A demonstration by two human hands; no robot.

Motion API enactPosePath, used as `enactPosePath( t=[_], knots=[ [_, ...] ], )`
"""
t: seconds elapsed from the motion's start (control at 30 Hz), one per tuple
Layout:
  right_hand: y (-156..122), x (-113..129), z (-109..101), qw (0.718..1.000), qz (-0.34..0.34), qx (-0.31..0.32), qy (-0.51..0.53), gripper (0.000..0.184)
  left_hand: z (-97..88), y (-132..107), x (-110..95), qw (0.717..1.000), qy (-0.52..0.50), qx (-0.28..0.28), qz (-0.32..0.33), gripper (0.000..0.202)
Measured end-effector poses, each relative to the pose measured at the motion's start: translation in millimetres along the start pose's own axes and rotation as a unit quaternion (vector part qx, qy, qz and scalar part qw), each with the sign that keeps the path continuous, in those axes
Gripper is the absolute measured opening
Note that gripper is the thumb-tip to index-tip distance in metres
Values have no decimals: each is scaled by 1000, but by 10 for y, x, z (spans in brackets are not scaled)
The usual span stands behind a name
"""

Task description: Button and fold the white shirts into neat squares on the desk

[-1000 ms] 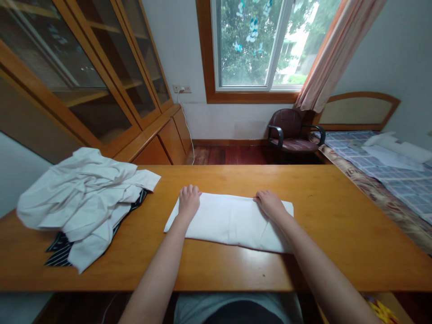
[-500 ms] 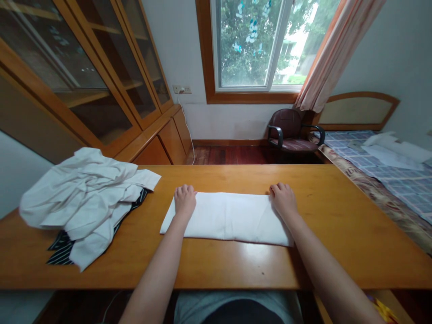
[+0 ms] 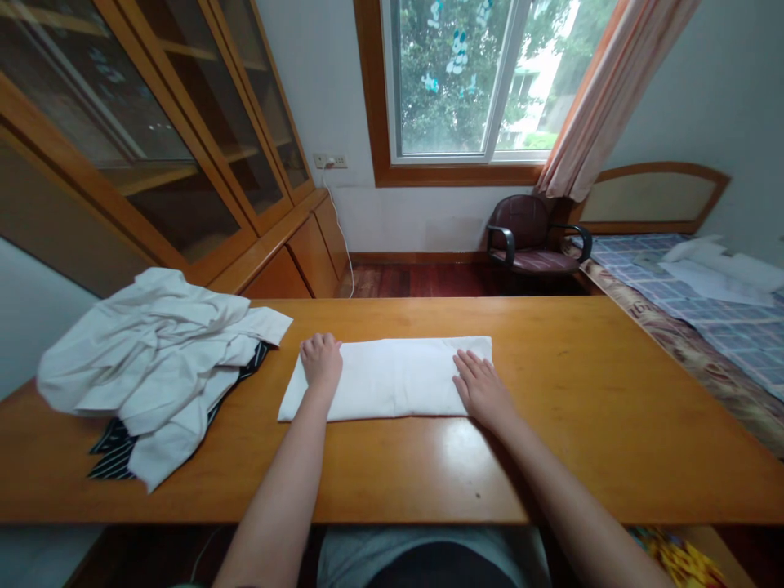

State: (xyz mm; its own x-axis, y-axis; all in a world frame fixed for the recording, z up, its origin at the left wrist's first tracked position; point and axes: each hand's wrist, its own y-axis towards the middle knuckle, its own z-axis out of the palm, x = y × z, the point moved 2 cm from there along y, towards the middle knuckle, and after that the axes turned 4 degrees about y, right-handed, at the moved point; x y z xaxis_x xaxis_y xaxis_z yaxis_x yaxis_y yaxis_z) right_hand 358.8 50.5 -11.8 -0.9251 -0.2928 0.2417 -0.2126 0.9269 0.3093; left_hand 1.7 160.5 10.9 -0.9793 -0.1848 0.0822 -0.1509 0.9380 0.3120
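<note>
Cloth (image 3: pixel 395 380) folded flat on counter (image 3: pixel 581 408), apparently for firm backing. Left hand (image 3: pixel 322 359) curled over left end, grip unclear; right hand (image 3: pixel 483 388) open, flat near right end, seemingly steadying it.

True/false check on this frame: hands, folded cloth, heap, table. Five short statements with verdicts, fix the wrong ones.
1. The left hand and right hand both touch the folded white cloth. True.
2. The white heap lies on the table, left of the folded white cloth. True.
3. The folded white cloth hangs over the table's near edge. False: it lies wholly on the table.
4. Black striped fabric shows at the white heap's lower edge. True.
5. The white heap is a neat, flat rectangle. False: it is crumpled.
</note>
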Motion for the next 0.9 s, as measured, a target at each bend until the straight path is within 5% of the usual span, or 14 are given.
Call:
enactPosePath(
  t=[0.2,0.37,0.57,0.8,0.9],
  knots=[
    [-74,-458,-90,994,72,-68,44,46,34,27,-3,1000,-3,-9,-12,27],
    [-141,-685,-234,963,180,-148,136,36,28,75,6,999,-3,-3,-37,28],
    [-219,-699,-331,938,237,-47,249,36,-49,61,-8,997,-65,-30,-32,22],
    [-189,-713,-297,910,296,-6,289,35,-154,-229,-264,974,-174,-24,143,26],
    [-185,-723,-303,908,290,9,303,30,-116,-354,-316,970,-184,-8,159,31]
  ],
)
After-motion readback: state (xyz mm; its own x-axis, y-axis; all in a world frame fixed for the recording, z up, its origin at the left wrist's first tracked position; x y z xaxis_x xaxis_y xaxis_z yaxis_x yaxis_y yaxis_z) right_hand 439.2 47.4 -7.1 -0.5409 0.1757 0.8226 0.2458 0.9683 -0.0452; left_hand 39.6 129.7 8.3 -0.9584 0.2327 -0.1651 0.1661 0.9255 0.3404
